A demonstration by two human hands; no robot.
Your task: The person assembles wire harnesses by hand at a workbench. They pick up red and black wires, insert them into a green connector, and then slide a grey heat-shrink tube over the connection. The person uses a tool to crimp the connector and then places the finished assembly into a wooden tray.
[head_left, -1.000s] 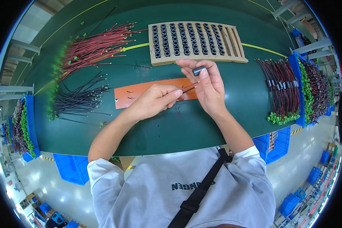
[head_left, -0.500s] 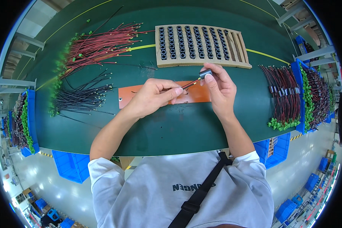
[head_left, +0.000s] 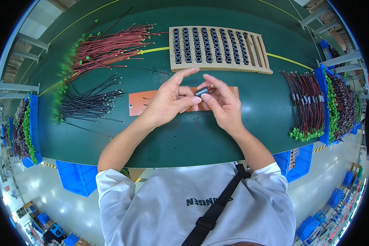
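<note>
A dark grey cylindrical ferrite core (head_left: pixel 201 92) is held between my two hands above an orange plate (head_left: pixel 137 107). My right hand (head_left: pixel 223 104) pinches it with thumb and fingers. Thin wire ends (head_left: pixel 211 87) with light tips stick out of its right end, by the right fingertips. My left hand (head_left: pixel 168 100) closes thumb and bent fingers at the core's left end, with the index finger raised and stretched out. The rest of the wire is hidden behind the left fingers.
A cardboard tray (head_left: pixel 176 67) with rows of dark cores lies at the back. Red wires (head_left: pixel 110 47) and black wires (head_left: pixel 90 102) with green connectors spread at left. Finished-looking wire bundles with cores (head_left: pixel 307 100) lie right, beside a blue bin (head_left: pixel 322 88). All rest on a green table (head_left: pixel 192 143).
The ferrite core has moved left and down to meet my left hand. Wire ends now show at its right side. My left index finger has lifted and straightened.
</note>
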